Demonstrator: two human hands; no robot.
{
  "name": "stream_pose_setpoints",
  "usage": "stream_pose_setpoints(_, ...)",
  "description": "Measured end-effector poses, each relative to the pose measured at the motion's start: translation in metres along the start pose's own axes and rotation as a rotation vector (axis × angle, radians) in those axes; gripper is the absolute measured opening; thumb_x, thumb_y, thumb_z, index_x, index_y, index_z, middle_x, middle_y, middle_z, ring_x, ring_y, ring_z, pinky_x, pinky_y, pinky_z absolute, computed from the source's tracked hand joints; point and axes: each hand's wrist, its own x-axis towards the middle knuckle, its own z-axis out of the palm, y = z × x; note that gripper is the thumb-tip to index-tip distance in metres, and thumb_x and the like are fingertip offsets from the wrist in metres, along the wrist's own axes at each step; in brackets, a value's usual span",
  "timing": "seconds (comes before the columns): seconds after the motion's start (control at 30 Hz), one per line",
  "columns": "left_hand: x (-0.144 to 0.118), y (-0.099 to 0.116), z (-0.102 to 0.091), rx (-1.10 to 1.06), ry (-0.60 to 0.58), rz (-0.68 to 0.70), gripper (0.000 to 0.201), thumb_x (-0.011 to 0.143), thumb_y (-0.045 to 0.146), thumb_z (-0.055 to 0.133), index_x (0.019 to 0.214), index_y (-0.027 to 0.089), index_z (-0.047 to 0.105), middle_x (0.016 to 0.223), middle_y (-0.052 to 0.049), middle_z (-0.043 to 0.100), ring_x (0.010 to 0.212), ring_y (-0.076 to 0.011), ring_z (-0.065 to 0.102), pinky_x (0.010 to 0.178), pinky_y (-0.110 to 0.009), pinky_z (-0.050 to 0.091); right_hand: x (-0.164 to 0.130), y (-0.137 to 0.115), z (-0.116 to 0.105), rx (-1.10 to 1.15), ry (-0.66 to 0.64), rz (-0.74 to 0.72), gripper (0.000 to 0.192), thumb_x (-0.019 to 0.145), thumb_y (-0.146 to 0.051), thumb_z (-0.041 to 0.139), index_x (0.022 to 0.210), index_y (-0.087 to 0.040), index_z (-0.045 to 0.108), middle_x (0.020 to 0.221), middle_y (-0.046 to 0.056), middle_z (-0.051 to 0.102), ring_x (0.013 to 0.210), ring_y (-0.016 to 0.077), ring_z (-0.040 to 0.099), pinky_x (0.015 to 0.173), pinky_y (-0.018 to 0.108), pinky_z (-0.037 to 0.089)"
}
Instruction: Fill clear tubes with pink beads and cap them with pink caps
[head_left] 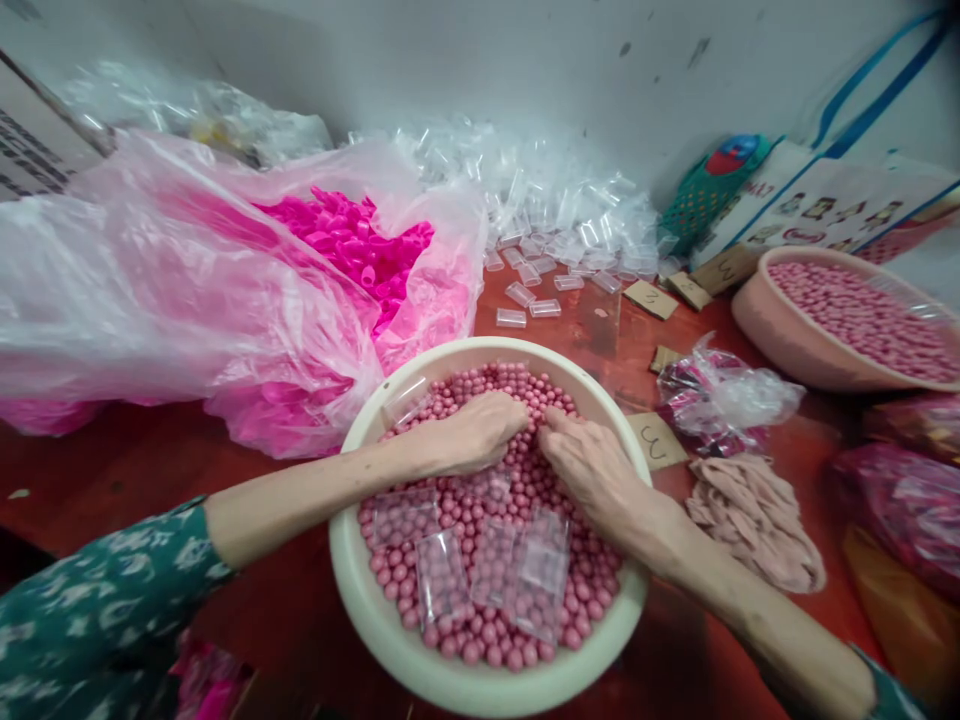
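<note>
A cream basin [487, 690] stands in front of me, filled with pink beads [480, 650]. Both hands are over its far half, close together and touching the beads. My left hand [487, 425] is curled with its fingertips down among them; whatever it may pinch is hidden. My right hand [589, 460] is also bent closed, knuckles up, and its grip is hidden too. Several clear plastic cases lie on the beads, among them one clear case [441, 575] near the front and stacked clear cases [541, 575] to its right.
At left, a plastic bag [225, 270] spills bright pink pieces [360, 245]. Clear cases [555, 200] are heaped by the wall. A pink basin [772, 325] of beads, cardboard tags [651, 298], a crumpled cloth [754, 520] and a plastic bundle [724, 390] lie on the red table [262, 480].
</note>
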Motion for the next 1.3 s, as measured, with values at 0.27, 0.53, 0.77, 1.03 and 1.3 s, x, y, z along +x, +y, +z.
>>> stream_pose_setpoints(0.27,0.003,0.003,-0.012,-0.352,-0.005,-0.19,0.004,0.065,0.015,0.061,0.069,0.014,0.06,0.062,0.003,0.058,0.061,-0.0131,0.054,0.056,-0.022,0.039,0.01,0.007,-0.008,0.214,0.009,0.247,0.016,0.088,-0.011,0.044,0.079,-0.016,0.057,0.08,0.005,0.055,0.071,0.0163,0.053,0.062,0.027,0.039)
stream_pose_setpoints(0.53,-0.005,0.003,-0.018,-0.626,0.024,-0.265,0.018,0.068,0.012,0.059,0.085,0.012,0.064,0.081,-0.005,0.071,0.074,-0.016,0.064,0.063,-0.023,0.047,0.008,0.008,-0.015,0.537,0.17,0.289,0.01,0.087,-0.016,0.054,0.081,-0.018,0.062,0.078,0.002,0.055,0.073,0.0147,0.054,0.066,0.026,0.04)
stream_pose_setpoints(0.77,-0.015,0.013,-0.028,-0.51,0.146,-0.309,0.021,0.069,0.015,0.062,0.09,0.012,0.068,0.081,-0.002,0.069,0.076,-0.0162,0.062,0.071,-0.026,0.045,0.005,0.008,-0.016,0.683,0.257,0.33,0.008,0.086,-0.02,0.057,0.089,-0.019,0.064,0.083,0.003,0.06,0.076,0.0167,0.057,0.069,0.029,0.044)
stream_pose_setpoints(1.03,-0.021,0.02,-0.031,-0.154,0.135,-0.206,0.012,0.076,0.02,0.058,0.083,0.015,0.065,0.073,0.001,0.062,0.067,-0.0138,0.055,0.06,-0.024,0.038,0.005,0.007,-0.018,0.678,0.239,0.323,0.011,0.086,-0.025,0.056,0.094,-0.019,0.063,0.089,0.004,0.064,0.083,0.0187,0.06,0.075,0.03,0.046)
stream_pose_setpoints(1.3,-0.012,0.022,-0.024,-0.502,0.133,-0.213,0.016,0.077,0.015,0.056,0.092,0.012,0.059,0.087,-0.002,0.061,0.078,-0.0137,0.056,0.069,-0.024,0.043,0.005,0.008,-0.014,0.767,0.249,0.319,0.026,0.085,-0.023,0.057,0.111,-0.019,0.056,0.104,0.005,0.064,0.092,0.0191,0.06,0.081,0.032,0.049)
